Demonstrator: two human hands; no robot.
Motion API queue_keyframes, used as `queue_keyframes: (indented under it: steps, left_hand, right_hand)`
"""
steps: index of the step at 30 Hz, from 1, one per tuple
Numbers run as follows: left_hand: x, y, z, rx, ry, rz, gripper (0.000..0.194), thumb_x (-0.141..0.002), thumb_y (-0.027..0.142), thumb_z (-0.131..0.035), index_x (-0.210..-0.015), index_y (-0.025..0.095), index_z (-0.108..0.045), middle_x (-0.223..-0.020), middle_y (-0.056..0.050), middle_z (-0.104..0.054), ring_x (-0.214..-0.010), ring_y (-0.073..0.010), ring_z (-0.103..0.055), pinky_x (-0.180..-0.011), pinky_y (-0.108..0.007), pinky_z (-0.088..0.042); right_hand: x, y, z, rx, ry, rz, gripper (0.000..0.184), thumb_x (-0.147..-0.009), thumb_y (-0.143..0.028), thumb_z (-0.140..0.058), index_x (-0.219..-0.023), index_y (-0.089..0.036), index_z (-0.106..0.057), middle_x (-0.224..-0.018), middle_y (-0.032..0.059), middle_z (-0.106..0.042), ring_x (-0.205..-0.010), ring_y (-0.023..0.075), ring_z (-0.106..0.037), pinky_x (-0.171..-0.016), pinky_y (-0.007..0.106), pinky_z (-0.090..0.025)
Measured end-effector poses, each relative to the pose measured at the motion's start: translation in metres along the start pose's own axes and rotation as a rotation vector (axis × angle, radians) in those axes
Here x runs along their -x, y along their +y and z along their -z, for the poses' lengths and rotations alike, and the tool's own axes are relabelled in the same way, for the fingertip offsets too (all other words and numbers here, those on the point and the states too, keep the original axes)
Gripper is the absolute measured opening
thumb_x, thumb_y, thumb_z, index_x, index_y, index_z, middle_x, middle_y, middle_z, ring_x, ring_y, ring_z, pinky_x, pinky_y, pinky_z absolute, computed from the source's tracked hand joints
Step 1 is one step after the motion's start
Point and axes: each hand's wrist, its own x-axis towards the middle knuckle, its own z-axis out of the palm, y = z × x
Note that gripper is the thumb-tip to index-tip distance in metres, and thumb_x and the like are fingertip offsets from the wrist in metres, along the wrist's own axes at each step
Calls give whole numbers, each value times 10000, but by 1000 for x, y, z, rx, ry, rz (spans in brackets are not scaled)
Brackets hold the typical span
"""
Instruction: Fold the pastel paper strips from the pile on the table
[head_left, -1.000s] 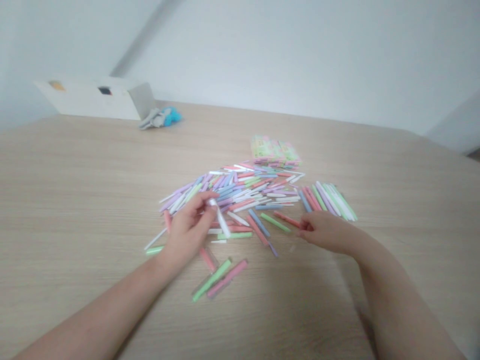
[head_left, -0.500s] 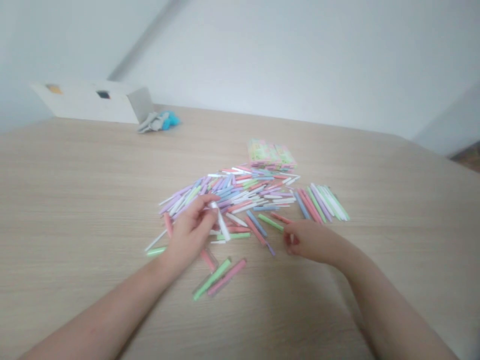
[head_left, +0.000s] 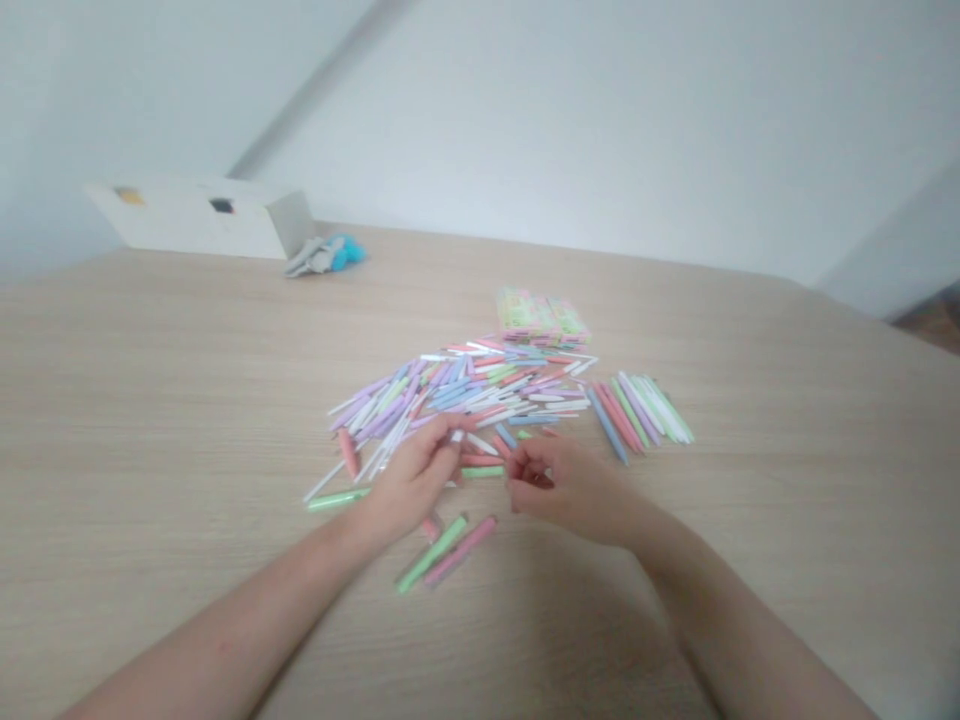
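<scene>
My left hand point(head_left: 416, 475) is closed in a pinch on a white pen-like stick point(head_left: 457, 437); only its end shows between the fingers. Close by on the right, my right hand point(head_left: 570, 485) has its fingers curled together, and whatever they may hold is hidden. Behind both hands spreads a loose pile of slim pastel pen-like sticks point(head_left: 457, 385) in white, purple, blue, green and red. In front of the left hand lie a green stick point(head_left: 433, 553) and a pink stick point(head_left: 461, 550), side by side.
A row of sticks point(head_left: 637, 410) lies right of the pile. Stacked pink-and-green packs point(head_left: 541, 317) stand behind it. At the back left are a white box point(head_left: 202, 220) and a crumpled grey-and-blue item point(head_left: 326, 255), on the wooden table point(head_left: 187, 370) against the wall.
My right hand has moved left, away from the row and toward my left hand. The left hand has shifted slightly right, and less of its white stick shows.
</scene>
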Motion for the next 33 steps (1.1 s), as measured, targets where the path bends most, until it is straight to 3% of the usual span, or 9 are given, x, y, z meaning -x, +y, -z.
queue_keyframes:
  steps: [6,12,15,18,20,23,25,29,33]
  left_hand:
    - [0,3,1,66,-107,-151,217,-884,283,-475,-1043,198,-596,-939,-51,-620,-882,-188,-587,-640,-246,-496]
    - [2,6,1,134,-194,-211,188,-885,252,-503,-1032,179,-597,-826,-41,-633,-811,-168,-598,-774,-304,-486]
    - [3,8,1,92,-203,-203,172,-879,267,-510,-989,174,-604,-827,-52,-639,-812,-181,-601,-767,-328,-498]
    - [3,7,1,75,-201,-200,166,-883,283,-499,-960,175,-598,-857,-61,-642,-851,-192,-604,-709,-302,-519]
    - [4,6,1,87,-197,-163,181,-886,303,-491,-988,184,-581,-880,-65,-643,-835,-191,-608,-572,-241,-514]
    - [5,4,2,119,-190,-58,225,-882,358,-486,-1023,198,-558,-892,-65,-636,-698,-168,-600,-355,-171,-399]
    - [4,4,3,139,-161,-38,235,-875,372,-500,-1019,196,-562,-891,-64,-631,-670,-161,-597,-365,-182,-408]
    - [2,4,6,170,-107,-108,187,-865,345,-534,-943,185,-592,-830,-54,-637,-774,-184,-616,-567,-249,-497]
    - [1,3,6,182,-86,-80,190,-857,352,-550,-940,189,-600,-822,-46,-632,-653,-139,-587,-472,-204,-437]
  right_hand:
    - [-12,-10,-19,-369,63,-21,59,-724,-194,-572,-748,-154,-608,-635,-21,-611,-535,76,-473,-516,200,-347]
    - [-14,9,-30,-618,110,5,161,-750,-295,-621,-846,-166,-631,-680,-10,-605,-553,87,-483,-502,210,-353]
    - [-11,11,-32,-662,83,53,143,-735,-299,-640,-798,-173,-614,-704,-3,-600,-617,104,-504,-543,219,-379]
    - [-8,15,-34,-769,36,43,135,-756,-250,-567,-879,-193,-572,-705,-18,-579,-514,78,-408,-471,207,-315]
    - [-7,18,-36,-871,36,33,208,-736,-171,-493,-936,-207,-536,-726,-26,-567,-467,68,-339,-433,206,-263]
    - [-9,22,-40,-929,64,87,265,-705,-94,-446,-933,-207,-520,-786,-16,-569,-535,78,-419,-481,211,-332]
    - [-10,22,-42,-915,51,136,204,-767,-113,-454,-939,-201,-519,-785,-11,-563,-586,87,-473,-534,222,-392]
    - [-11,18,-41,-874,42,178,131,-870,-243,-486,-992,-197,-497,-779,2,-578,-632,106,-547,-604,266,-467]
    - [-9,15,-39,-785,63,199,125,-884,-292,-499,-965,-198,-498,-807,18,-616,-702,127,-605,-656,295,-494]
